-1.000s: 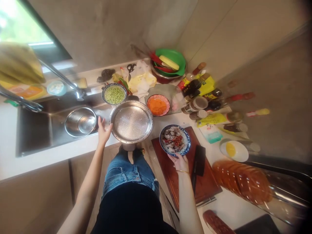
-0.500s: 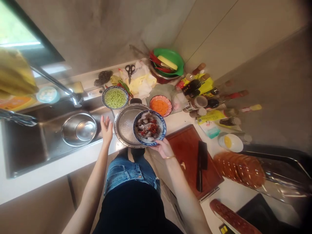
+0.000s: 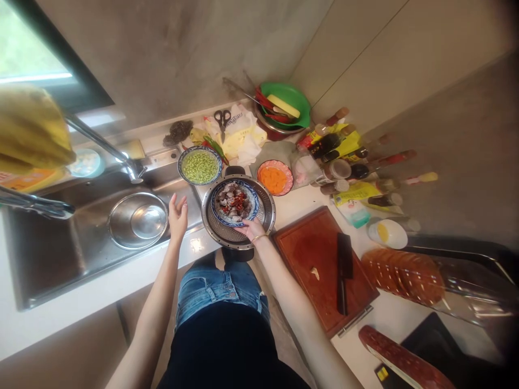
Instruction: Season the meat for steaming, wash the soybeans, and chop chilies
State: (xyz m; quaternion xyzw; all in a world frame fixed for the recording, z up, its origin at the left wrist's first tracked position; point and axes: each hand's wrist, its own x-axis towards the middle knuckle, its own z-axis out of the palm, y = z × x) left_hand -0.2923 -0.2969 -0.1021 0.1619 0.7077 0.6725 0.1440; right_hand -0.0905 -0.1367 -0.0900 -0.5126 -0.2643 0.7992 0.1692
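My right hand (image 3: pixel 252 229) grips the near rim of a blue-and-white bowl (image 3: pixel 255 204). Pale, greyish chunks topped with red chopped chili (image 3: pixel 237 202) fill it. The bowl is over the perforated metal steamer tray (image 3: pixel 265 216), within its rim; whether it touches the bottom I cannot tell. To the left, my left hand (image 3: pixel 178 216) hovers by the sink's edge, fingers apart, holding nothing. Behind the tray sit a bowl of green beans (image 3: pixel 200 166) and a pink-rimmed bowl of orange pieces (image 3: pixel 274 178).
A sink (image 3: pixel 93 259) with a metal basin (image 3: pixel 117 232) lies left. On the right, a wooden cutting board (image 3: pixel 312 243) bears a cleaver (image 3: pixel 344 259). Bottles (image 3: pixel 326 146) crowd the back right corner; a large oil jug (image 3: pixel 401 278) lies beyond the board. Scissors (image 3: pixel 223 120) rest on packaging.
My right hand has moved the bowl left, from over the tray's right edge to over its middle. My left hand stays open beside the sink.
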